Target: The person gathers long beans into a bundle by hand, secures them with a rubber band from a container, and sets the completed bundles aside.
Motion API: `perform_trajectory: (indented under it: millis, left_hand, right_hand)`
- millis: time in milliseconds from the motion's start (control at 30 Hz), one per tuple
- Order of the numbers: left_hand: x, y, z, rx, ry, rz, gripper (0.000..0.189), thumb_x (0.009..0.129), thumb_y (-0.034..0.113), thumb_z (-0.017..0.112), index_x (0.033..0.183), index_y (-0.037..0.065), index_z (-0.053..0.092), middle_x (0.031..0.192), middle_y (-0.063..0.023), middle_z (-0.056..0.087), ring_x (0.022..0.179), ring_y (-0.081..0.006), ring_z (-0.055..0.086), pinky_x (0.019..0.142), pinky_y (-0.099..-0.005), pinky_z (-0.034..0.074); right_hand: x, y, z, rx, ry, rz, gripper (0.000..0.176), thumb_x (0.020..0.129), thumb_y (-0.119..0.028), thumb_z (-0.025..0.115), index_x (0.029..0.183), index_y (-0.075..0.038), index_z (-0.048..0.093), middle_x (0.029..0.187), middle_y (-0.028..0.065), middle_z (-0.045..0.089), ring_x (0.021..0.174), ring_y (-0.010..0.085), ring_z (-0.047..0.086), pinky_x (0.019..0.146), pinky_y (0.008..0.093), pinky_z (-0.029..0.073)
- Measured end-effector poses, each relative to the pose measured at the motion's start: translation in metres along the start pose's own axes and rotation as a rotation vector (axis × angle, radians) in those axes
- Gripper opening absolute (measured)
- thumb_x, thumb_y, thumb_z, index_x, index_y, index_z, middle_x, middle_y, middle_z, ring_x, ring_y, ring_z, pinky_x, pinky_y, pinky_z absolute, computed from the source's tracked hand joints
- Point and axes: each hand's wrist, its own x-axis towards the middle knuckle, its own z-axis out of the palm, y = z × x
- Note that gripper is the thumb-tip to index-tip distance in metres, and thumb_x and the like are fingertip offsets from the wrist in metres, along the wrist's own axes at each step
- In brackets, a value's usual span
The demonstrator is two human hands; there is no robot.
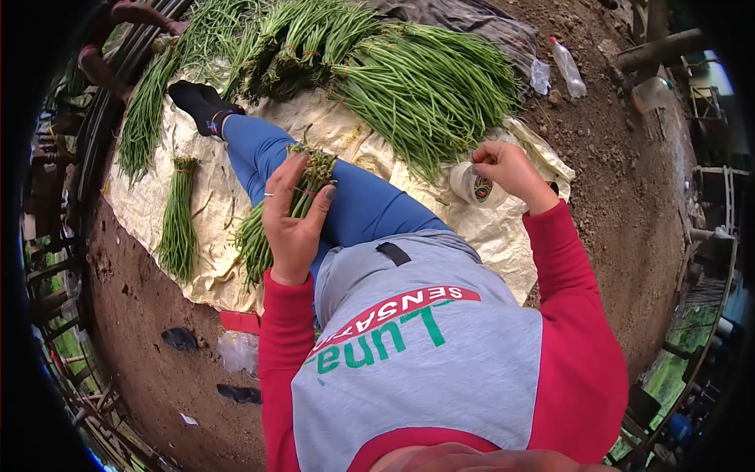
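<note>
My left hand [292,216] grips a bundle of long green beans [259,228] near its cut ends, with a red rubber band around the stems; the bundle hangs down past my blue-trousered leg [354,200]. My right hand [511,173] reaches into a small plastic bag of coloured rubber bands [478,187] lying on the sheet, fingers pinched at its opening. I cannot tell whether a band is between them.
A pale sheet [220,197] on bare soil carries a tied bean bundle [179,224] at left and large heaps of long beans [425,82] beyond my leg. A plastic bottle [568,67] lies on the dirt at upper right. Dark sandals [179,338] sit on the ground at left.
</note>
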Motion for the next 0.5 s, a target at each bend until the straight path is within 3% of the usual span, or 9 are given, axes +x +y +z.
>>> perform_trajectory:
  millis: [33,100,200,300,333,367,400,433,500]
  left_hand:
    - [-0.003,0.012,0.009,-0.2,-0.054,-0.12,0.05,0.082,0.004,0.079,0.129,-0.002,0.062,0.13,-0.0164,0.061,0.125,-0.0302,0.057,0.106,-0.0391,0.044]
    - [-0.007,0.022,0.021,-0.084,-0.226,0.042,0.055,0.078,0.009,0.083,0.129,-0.001,0.062,0.127,-0.0182,0.063,0.125,-0.0327,0.056,0.106,-0.0394,0.044]
    - [-0.017,0.033,0.023,-0.165,-0.336,-0.164,0.048,0.08,0.009,0.081,0.125,0.0,0.066,0.105,-0.013,0.068,0.099,-0.0251,0.065,0.09,-0.0339,0.05]
    - [-0.036,0.009,0.009,-0.324,-0.17,-0.493,0.025,0.085,0.003,0.075,0.109,-0.001,0.072,0.091,-0.0044,0.067,0.079,-0.0084,0.059,0.068,-0.0232,0.045]
    - [-0.037,0.002,0.003,-0.364,-0.125,-0.447,0.021,0.087,0.002,0.072,0.108,-0.002,0.072,0.085,-0.0007,0.065,0.073,-0.0053,0.056,0.064,-0.021,0.043]
    - [-0.042,0.0,-0.003,-0.404,-0.044,-0.58,0.021,0.087,0.0,0.07,0.108,-0.003,0.071,0.085,-0.0001,0.063,0.075,-0.0057,0.058,0.067,-0.0211,0.046]
    - [-0.043,0.004,-0.008,-0.444,0.038,-0.71,0.022,0.088,-0.001,0.068,0.109,-0.003,0.069,0.084,0.0004,0.061,0.077,-0.0062,0.059,0.07,-0.0211,0.048]
    - [-0.044,0.004,-0.014,-0.437,0.12,-0.743,0.014,0.087,0.0,0.068,0.1,-0.003,0.069,0.081,0.0021,0.062,0.072,-0.0056,0.058,0.068,-0.0197,0.046]
    - [-0.051,-0.02,-0.026,-0.464,0.304,-0.536,0.012,0.081,-0.006,0.063,0.09,0.002,0.066,0.107,-0.0102,0.065,0.098,-0.0129,0.059,0.084,-0.0279,0.046]
  right_hand:
    - [-0.001,-0.025,0.01,0.163,-0.031,-0.114,0.018,0.086,-0.007,0.072,0.101,0.001,0.072,0.089,0.0105,0.074,0.081,0.015,0.07,0.072,0.0298,0.054]
    - [-0.007,-0.081,0.036,0.259,-0.195,-0.258,0.016,0.086,-0.005,0.071,0.1,0.002,0.071,0.09,0.0099,0.074,0.083,0.0131,0.07,0.075,0.0277,0.054]
    - [-0.009,-0.127,0.075,0.28,-0.26,-0.652,0.013,0.083,-0.004,0.07,0.095,0.0,0.071,0.089,0.013,0.074,0.081,0.0209,0.072,0.073,0.0309,0.056]
    - [-0.007,-0.14,0.095,0.273,-0.219,-0.648,0.015,0.084,-0.005,0.071,0.099,-0.001,0.07,0.094,0.0115,0.074,0.087,0.0204,0.072,0.08,0.0317,0.055]
    - [-0.006,-0.14,0.097,0.542,-0.34,-0.496,0.017,0.084,-0.003,0.07,0.101,-0.002,0.069,0.095,0.0103,0.072,0.091,0.0209,0.071,0.084,0.0332,0.054]
    - [-0.004,-0.14,0.099,0.803,-0.457,-0.328,0.02,0.084,-0.002,0.07,0.104,-0.003,0.068,0.097,0.0092,0.07,0.094,0.0213,0.07,0.088,0.0346,0.053]
    - [-0.002,-0.14,0.1,0.799,-0.472,-0.333,0.02,0.084,-0.002,0.07,0.104,-0.003,0.068,0.097,0.0092,0.07,0.094,0.0213,0.07,0.088,0.0346,0.053]
    - [-0.001,-0.138,0.1,1.17,-0.663,-0.335,0.022,0.084,0.0,0.068,0.106,-0.003,0.068,0.096,0.0075,0.068,0.096,0.021,0.068,0.09,0.0342,0.052]
    - [0.001,-0.134,0.092,1.586,-0.853,-0.308,0.025,0.083,0.005,0.066,0.106,-0.003,0.067,0.09,0.0041,0.063,0.092,0.0194,0.064,0.087,0.0322,0.05]
